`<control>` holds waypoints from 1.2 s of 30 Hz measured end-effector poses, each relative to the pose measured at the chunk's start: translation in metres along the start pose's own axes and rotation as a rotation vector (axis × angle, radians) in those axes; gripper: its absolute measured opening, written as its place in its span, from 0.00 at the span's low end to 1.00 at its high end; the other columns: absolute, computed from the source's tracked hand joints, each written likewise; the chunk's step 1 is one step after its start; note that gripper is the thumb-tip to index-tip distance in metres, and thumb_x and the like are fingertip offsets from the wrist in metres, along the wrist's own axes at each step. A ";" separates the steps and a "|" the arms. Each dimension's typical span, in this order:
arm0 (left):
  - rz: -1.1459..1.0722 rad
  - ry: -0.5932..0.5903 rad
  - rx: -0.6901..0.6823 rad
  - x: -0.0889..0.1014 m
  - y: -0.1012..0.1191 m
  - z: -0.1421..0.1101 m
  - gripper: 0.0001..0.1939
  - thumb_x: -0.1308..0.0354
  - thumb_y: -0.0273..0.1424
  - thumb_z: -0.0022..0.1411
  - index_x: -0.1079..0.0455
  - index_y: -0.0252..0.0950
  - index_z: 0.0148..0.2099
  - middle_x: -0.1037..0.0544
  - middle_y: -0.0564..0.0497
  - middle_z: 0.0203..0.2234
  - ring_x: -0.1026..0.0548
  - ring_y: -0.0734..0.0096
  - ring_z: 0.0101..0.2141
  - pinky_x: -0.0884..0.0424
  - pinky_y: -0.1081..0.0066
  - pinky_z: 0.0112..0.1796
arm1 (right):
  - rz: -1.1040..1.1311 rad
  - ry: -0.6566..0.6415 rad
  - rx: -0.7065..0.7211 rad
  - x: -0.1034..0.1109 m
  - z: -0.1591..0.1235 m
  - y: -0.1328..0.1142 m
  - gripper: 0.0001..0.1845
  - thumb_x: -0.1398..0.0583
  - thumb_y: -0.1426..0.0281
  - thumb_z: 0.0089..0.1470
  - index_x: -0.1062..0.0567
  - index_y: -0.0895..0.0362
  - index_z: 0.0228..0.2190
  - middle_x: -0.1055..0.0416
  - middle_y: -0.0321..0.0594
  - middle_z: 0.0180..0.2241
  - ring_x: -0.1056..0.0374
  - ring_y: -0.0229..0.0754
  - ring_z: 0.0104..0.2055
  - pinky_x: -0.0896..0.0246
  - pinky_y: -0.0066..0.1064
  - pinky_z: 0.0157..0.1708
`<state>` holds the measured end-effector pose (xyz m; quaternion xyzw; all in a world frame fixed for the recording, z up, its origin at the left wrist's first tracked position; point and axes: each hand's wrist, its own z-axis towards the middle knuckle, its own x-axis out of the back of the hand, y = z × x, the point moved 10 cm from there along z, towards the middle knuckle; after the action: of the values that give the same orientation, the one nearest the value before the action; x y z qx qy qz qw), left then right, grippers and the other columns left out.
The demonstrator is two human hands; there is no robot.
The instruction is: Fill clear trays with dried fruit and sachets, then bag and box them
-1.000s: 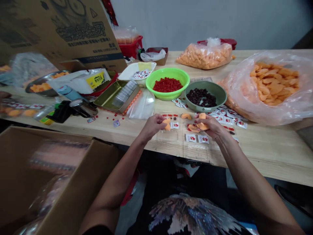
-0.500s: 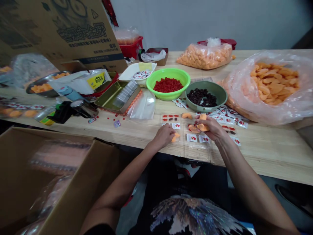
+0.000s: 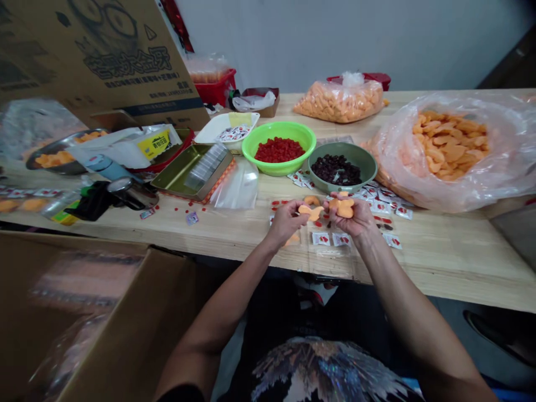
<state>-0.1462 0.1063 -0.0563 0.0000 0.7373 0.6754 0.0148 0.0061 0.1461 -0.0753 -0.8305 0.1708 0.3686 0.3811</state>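
L hand (image 3: 287, 222) pinches a curved orange dried-fruit slice (image 3: 310, 211) betw. fingers & thumb; R hand (image 3: 349, 218) clamps a second orange slice (image 3: 345, 208) (hands close, not quite touching). Both are just above a clear plastic tray (image 3: 330, 262) on the pale wooden counter (image 3: 439, 257), w/ small white red-printed sachets (image 3: 320, 239) on it. Lime-green bowl (image 3: 274, 170) of red cubes sits just beyond.

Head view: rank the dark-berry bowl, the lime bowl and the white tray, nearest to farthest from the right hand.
1. Dark-berry bowl: just beyond the right hand.
2. Lime bowl: beyond it, to the left.
3. White tray: farthest, left of the lime bowl.
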 end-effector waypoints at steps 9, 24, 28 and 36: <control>0.893 0.151 -0.523 0.054 0.033 -0.077 0.14 0.47 0.20 0.63 0.29 0.37 0.49 0.26 0.49 0.39 0.25 0.70 0.39 0.27 0.71 0.41 | -0.023 0.196 -0.038 0.033 -0.017 0.004 0.19 0.39 0.79 0.41 0.28 0.57 0.38 0.25 0.46 0.32 0.27 0.42 0.31 0.31 0.23 0.20; 1.065 -0.049 -0.623 0.033 -0.004 -0.096 0.14 0.48 0.18 0.60 0.30 0.36 0.45 0.25 0.41 0.54 0.26 0.58 0.54 0.28 0.57 0.54 | -1.440 -0.515 0.076 -0.068 -0.027 0.077 0.17 0.39 0.74 0.42 0.19 0.54 0.36 0.25 0.36 0.41 0.32 0.45 0.44 0.38 0.33 0.44; 1.021 -0.066 -0.566 0.037 -0.007 -0.093 0.19 0.47 0.19 0.60 0.31 0.36 0.53 0.24 0.42 0.52 0.27 0.57 0.55 0.29 0.54 0.56 | -1.688 -0.622 0.067 -0.081 -0.023 0.098 0.14 0.42 0.75 0.43 0.23 0.56 0.34 0.26 0.38 0.41 0.32 0.45 0.42 0.39 0.35 0.44; 1.031 -0.080 -0.518 0.038 -0.010 -0.088 0.18 0.50 0.23 0.68 0.33 0.34 0.58 0.30 0.38 0.58 0.31 0.57 0.60 0.30 0.55 0.57 | -1.739 -0.690 0.172 -0.077 -0.026 0.099 0.12 0.43 0.75 0.43 0.25 0.56 0.33 0.26 0.40 0.43 0.32 0.45 0.42 0.40 0.33 0.44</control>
<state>-0.1856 0.0188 -0.0595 0.3812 0.4514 0.7533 -0.2890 -0.0889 0.0621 -0.0575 -0.4806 -0.6053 0.1664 0.6124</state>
